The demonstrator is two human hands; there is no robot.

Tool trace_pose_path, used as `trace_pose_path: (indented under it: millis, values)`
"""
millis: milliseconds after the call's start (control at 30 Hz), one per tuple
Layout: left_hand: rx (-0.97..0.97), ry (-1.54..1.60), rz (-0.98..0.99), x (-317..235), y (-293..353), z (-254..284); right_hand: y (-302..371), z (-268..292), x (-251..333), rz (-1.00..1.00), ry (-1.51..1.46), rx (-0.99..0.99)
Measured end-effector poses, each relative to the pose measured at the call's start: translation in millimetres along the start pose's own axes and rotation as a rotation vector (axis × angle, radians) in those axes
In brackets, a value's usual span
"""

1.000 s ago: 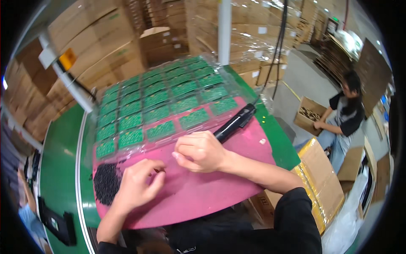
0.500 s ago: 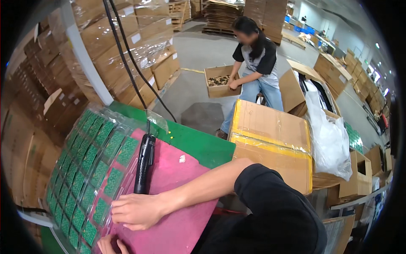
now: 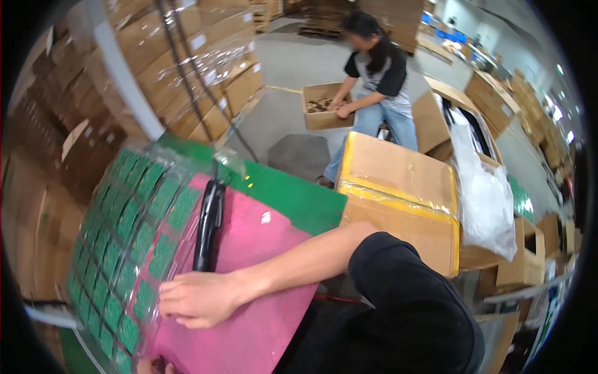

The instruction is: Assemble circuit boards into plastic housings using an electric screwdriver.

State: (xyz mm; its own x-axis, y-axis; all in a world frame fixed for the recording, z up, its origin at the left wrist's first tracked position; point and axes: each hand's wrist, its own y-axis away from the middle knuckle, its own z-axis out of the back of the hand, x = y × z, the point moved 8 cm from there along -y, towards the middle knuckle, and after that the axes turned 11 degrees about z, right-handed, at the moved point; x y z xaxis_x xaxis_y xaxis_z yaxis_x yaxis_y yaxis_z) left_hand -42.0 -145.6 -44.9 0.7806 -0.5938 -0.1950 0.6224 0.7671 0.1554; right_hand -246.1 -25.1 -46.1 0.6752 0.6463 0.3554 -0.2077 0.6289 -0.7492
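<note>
Clear plastic trays [image 3: 142,274] filled with rows of green circuit boards [image 3: 148,181] stand along the left of a pink mat [image 3: 255,249]. My right hand [image 3: 198,300] lies over the mat at the trays' right edge, its fingers bent and drawn together; the fingertips are turned down, so anything in them is hidden. At the lower edge, my left hand [image 3: 154,366] shows only in part, beside the trays' near corner. A black corded electric screwdriver [image 3: 208,227] hangs just beyond my right hand, apparently untouched.
A green board [image 3: 299,202] lies under the mat, with small yellow bits on it. A taped carton [image 3: 398,177] stands to the right, beside white plastic wrapping [image 3: 486,199]. Ahead, a seated person [image 3: 380,81] reaches into an open box [image 3: 327,112]. Wrapped cartons [image 3: 205,68] are stacked at left.
The view has tilted down slightly. My right hand's fingers are bent more closely together. My left hand has slipped lower, and less of it shows.
</note>
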Motion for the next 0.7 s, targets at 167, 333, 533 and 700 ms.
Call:
trace_pose_path:
  millis: [167,333,533,700]
  values:
    - [-0.222,0.104,-0.022,23,8,14,-5,9,7,0.015,-0.021,-0.022]
    - [-0.023,0.165,0.039,22,-2,18,-7,12,9,-0.119,-0.085,0.088]
    - [-0.148,0.031,0.083,40,17,29,-13,-4,12,-0.183,-0.191,0.134]
    - [-0.064,0.159,0.137,40,7,18,-6,-2,2,-0.244,-0.198,0.121]
